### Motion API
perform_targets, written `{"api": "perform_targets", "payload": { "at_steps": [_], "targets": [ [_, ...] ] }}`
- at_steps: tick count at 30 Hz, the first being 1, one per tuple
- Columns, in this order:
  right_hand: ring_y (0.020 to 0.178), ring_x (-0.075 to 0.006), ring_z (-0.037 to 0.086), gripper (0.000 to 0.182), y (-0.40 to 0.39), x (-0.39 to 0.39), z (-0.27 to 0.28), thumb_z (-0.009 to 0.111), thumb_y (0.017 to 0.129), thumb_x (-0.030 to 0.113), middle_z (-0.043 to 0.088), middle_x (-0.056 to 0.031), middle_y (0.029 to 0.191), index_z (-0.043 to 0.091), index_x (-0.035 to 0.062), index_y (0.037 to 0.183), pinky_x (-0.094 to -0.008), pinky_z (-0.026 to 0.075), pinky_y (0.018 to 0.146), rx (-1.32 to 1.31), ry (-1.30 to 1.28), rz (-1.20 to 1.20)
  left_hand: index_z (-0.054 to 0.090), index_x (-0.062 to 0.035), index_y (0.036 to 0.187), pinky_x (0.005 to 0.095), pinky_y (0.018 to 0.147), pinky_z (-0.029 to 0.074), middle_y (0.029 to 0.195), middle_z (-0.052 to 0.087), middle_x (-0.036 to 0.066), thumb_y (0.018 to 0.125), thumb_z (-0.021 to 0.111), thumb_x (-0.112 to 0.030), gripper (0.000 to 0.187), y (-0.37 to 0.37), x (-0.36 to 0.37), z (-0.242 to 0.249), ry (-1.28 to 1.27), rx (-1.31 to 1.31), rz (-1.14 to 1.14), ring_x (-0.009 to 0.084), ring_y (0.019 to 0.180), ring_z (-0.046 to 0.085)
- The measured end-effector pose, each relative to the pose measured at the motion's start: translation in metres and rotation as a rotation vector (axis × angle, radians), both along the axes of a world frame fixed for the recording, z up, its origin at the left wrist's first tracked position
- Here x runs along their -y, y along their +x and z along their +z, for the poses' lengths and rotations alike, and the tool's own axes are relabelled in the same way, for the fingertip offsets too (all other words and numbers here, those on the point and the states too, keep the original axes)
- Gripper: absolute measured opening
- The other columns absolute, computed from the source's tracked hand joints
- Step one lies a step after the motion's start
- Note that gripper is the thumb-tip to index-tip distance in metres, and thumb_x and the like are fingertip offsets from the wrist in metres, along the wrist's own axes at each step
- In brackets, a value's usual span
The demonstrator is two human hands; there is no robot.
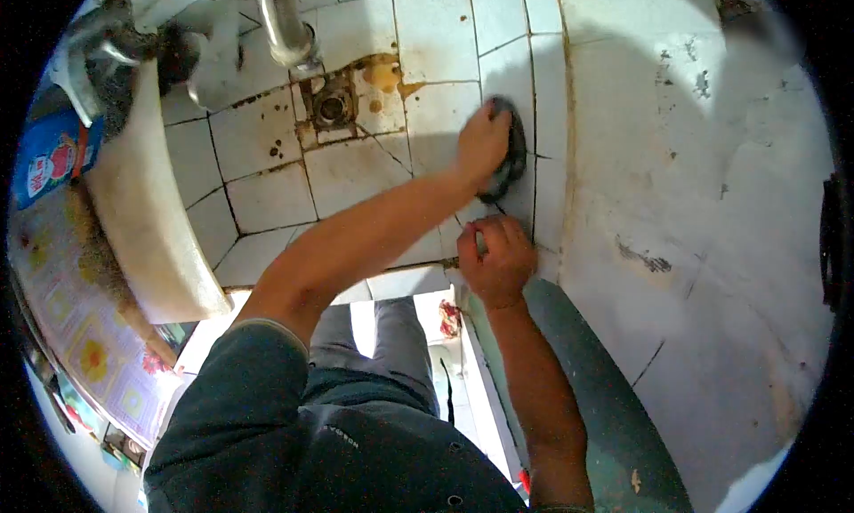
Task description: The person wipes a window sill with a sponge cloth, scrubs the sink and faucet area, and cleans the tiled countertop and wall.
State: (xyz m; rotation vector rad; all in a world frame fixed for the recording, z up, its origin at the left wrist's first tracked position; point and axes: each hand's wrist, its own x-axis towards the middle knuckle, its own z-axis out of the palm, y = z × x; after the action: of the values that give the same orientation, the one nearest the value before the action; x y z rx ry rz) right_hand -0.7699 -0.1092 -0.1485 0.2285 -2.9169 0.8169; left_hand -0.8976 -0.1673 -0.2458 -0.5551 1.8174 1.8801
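Note:
My left hand [486, 147] reaches across to the right and is closed on a dark oval object [511, 150]. This object lies against the white tiles [436, 126] close to the corner with the right wall; its exact kind cannot be made out. Just below it, my right hand [498, 257] hovers near or rests by the tiles with its fingers curled in. Whether anything is inside those fingers is hidden. To the left of both hands, a square drain hole [331, 110] sits among brown-stained tiles.
A metal pipe [285, 28] comes down at the top. On the left are a curved pale edge [151, 220], a blue packet [58, 157] and a flower-patterned surface [93, 353]. A scuffed white wall [694, 211] rises at right, beside a green door or panel [605, 388].

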Motion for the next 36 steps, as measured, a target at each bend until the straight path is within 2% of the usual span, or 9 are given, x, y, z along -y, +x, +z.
{"api": "perform_targets", "payload": {
  "at_steps": [4,6,7,8,18,20,24,32,36],
  "targets": [
    [0.064,-0.0299,0.057,0.007,0.001,0.002,0.003,0.064,0.071,0.012,0.056,-0.0101,0.069,0.059,0.0082,0.070,-0.0420,0.046,0.056,-0.007,0.000,-0.017,0.045,0.0029,0.131,0.0415,0.099,0.040,0.129,0.050,0.028,0.091,0.046,-0.037,0.057,-0.028,0.002,0.007,0.264,0.074,0.213,0.0411,0.120,0.049],
    [0.064,-0.0304,0.057,0.007,0.000,0.001,-0.003,0.064,0.072,0.013,0.056,-0.0104,0.069,0.059,0.0082,0.070,-0.0424,0.046,0.056,-0.026,-0.021,-0.019,0.043,0.0018,0.133,0.0427,0.099,0.040,0.130,0.051,0.027,0.091,0.047,-0.038,0.059,-0.001,0.003,-0.011,-0.167,-0.172,-0.169,0.0397,0.120,0.050],
    [0.065,-0.0309,0.057,0.007,0.000,0.001,-0.003,0.063,0.072,0.013,0.056,-0.0107,0.070,0.058,0.0081,0.071,-0.0428,0.047,0.057,-0.046,-0.040,-0.024,0.042,-0.0005,0.134,0.0440,0.098,0.040,0.128,0.053,0.027,0.090,0.047,-0.040,0.060,0.015,-0.006,-0.006,0.171,0.217,0.035,0.0398,0.119,0.051],
    [0.065,-0.0309,0.057,0.007,-0.001,0.000,0.000,0.063,0.072,0.013,0.056,-0.0107,0.070,0.058,0.0081,0.071,-0.0428,0.047,0.057,-0.056,-0.043,-0.028,0.057,-0.0041,0.119,0.0392,0.086,0.048,0.101,0.064,0.013,0.092,0.053,-0.031,0.038,0.026,0.002,-0.002,-0.168,0.109,-0.306,0.0265,0.092,0.060],
    [0.068,-0.0346,0.057,0.012,0.002,0.004,0.003,0.061,0.077,0.018,0.058,-0.0141,0.074,0.060,0.0051,0.077,-0.0457,0.047,0.063,-0.021,-0.037,-0.095,0.064,-0.0093,0.094,0.0339,0.075,0.054,0.090,0.068,0.007,0.092,0.048,-0.030,0.026,0.023,0.070,0.048,0.939,0.495,0.095,0.0198,0.079,0.066],
    [0.068,-0.0351,0.057,0.014,-0.002,0.001,0.002,0.061,0.078,0.019,0.058,-0.0146,0.074,0.060,0.0047,0.078,-0.0467,0.047,0.064,-0.019,-0.082,-0.108,0.064,-0.0108,0.095,0.0336,0.075,0.053,0.091,0.068,0.006,0.094,0.046,-0.038,0.033,0.041,0.062,0.044,0.795,0.335,-0.056,0.0188,0.079,0.065],
    [0.071,-0.0379,0.057,0.021,0.002,-0.004,0.003,0.060,0.082,0.023,0.060,-0.0168,0.078,0.060,0.0030,0.086,-0.0492,0.046,0.067,0.145,0.126,-0.035,0.063,-0.0087,0.099,0.0330,0.085,0.051,0.097,0.068,0.006,0.095,0.048,-0.044,0.038,0.061,0.035,0.049,0.973,0.745,-0.076,0.0189,0.089,0.063],
    [0.095,-0.0419,0.054,0.039,-0.007,0.002,0.005,0.063,0.083,0.019,0.055,-0.0236,0.105,0.050,-0.0037,0.113,-0.0464,0.043,0.081,-0.059,0.020,-0.133,0.054,-0.0033,0.109,0.0403,0.073,0.053,0.097,0.063,0.013,0.093,0.054,-0.041,0.041,0.003,0.012,0.065,0.589,0.310,0.274,0.0270,0.089,0.062],
    [0.100,-0.0432,0.054,0.045,-0.004,0.002,0.005,0.062,0.083,0.023,0.055,-0.0251,0.110,0.050,-0.0042,0.117,-0.0480,0.043,0.087,0.030,-0.014,-0.190,0.053,-0.0018,0.119,0.0386,0.091,0.046,0.112,0.061,0.016,0.090,0.057,-0.047,0.053,0.034,0.021,0.047,0.446,0.366,-0.143,0.0237,0.101,0.059]
  ]
}}
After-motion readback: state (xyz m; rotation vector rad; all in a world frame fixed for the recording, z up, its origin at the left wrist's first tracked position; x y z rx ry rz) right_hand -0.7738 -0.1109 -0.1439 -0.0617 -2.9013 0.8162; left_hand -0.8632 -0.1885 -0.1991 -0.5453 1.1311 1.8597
